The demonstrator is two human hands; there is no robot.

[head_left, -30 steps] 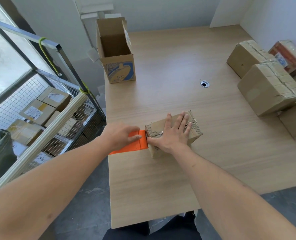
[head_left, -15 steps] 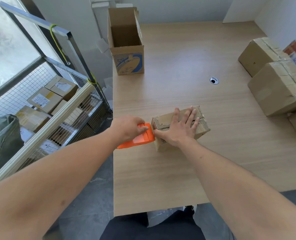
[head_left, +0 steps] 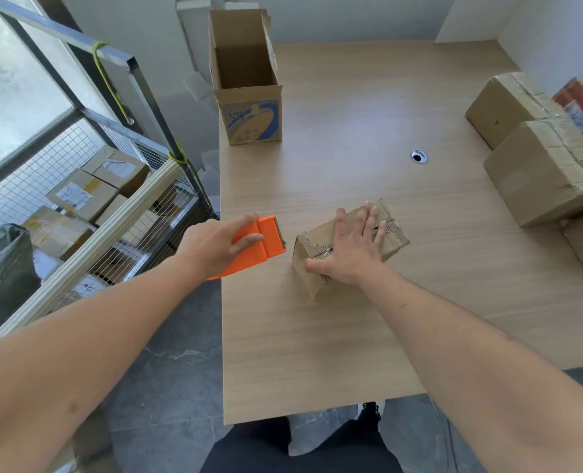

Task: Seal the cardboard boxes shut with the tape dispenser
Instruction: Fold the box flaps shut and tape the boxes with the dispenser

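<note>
Pale wood-grain worktop [head_left: 368,336] by white walls and a wire cage cart [head_left: 88,213]; left grip [head_left: 211,245] clamps the orange tape dispenser [head_left: 259,247], right grip [head_left: 348,254] lies flat, fingers apart, on the small cardboard box [head_left: 309,268].

Left hand [head_left: 215,245] covers the rear of the orange tape dispenser [head_left: 261,245]; tape roll not visible. Right hand [head_left: 348,250] hides most of the small box [head_left: 394,233] top; seam state unreadable. Stacked boxes [head_left: 542,175] cut off at right edge. Cart [head_left: 119,230] parcel labels too small to read.
</note>
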